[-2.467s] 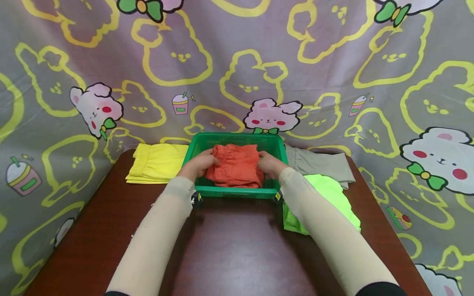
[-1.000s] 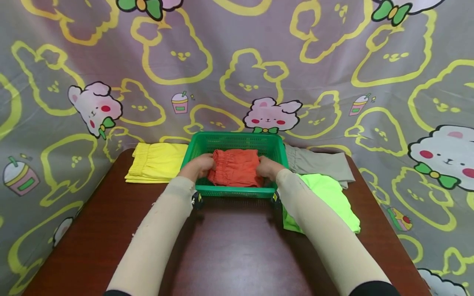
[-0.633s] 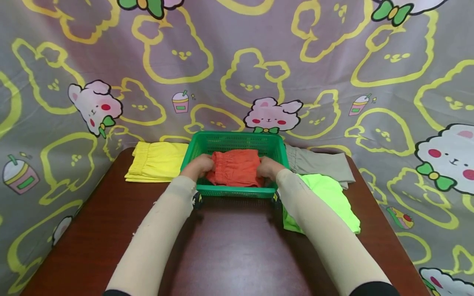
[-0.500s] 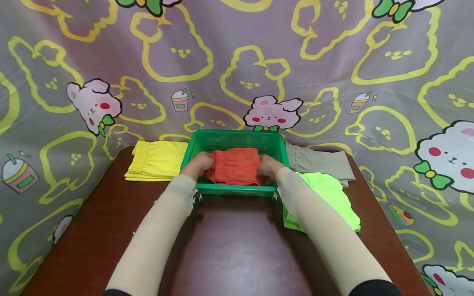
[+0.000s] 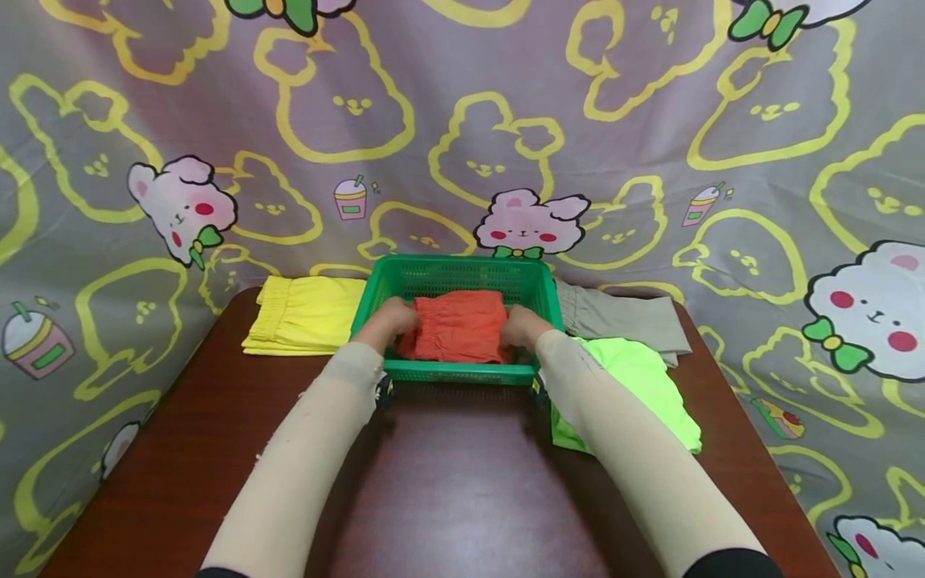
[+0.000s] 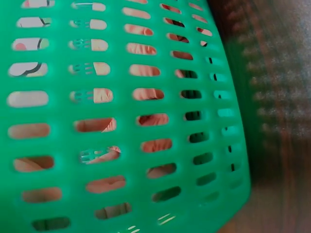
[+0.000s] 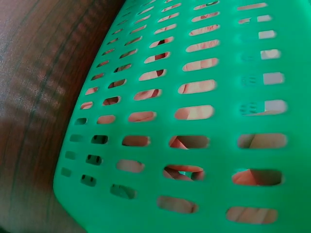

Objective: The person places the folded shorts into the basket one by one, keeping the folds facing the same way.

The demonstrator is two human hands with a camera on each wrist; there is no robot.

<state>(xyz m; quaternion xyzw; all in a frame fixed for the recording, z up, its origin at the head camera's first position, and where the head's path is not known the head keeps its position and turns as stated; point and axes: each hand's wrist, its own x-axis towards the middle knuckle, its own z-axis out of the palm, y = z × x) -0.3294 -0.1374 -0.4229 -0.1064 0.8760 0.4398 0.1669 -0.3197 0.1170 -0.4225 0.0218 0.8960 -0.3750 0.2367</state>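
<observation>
Folded orange-red shorts (image 5: 461, 327) with a gathered waistband lie inside a green perforated basket (image 5: 458, 372) near the back of the table. My left hand (image 5: 393, 319) reaches over the basket's left rim and grips the shorts' left side. At the opposite side, my right hand (image 5: 523, 325) grips the shorts' right edge. Most fingertips are hidden by the cloth and basket in the head view. Both wrist views look onto the basket's outer walls (image 6: 63, 145); skin and orange cloth show only in pieces through the slots of the right-hand wall (image 7: 223, 145).
Folded yellow shorts (image 5: 307, 317) lie left of the basket. Grey folded cloth (image 5: 629, 317) lies to its right, with a bright lime garment (image 5: 643, 385) in front, partly under the right forearm. A patterned curtain (image 5: 462, 160) hangs behind the brown table (image 5: 462, 482).
Since the oldest frame the orange shorts have sunk slightly lower into the basket, and both hands moved down with them. Over the last second, hands and shorts have hardly moved.
</observation>
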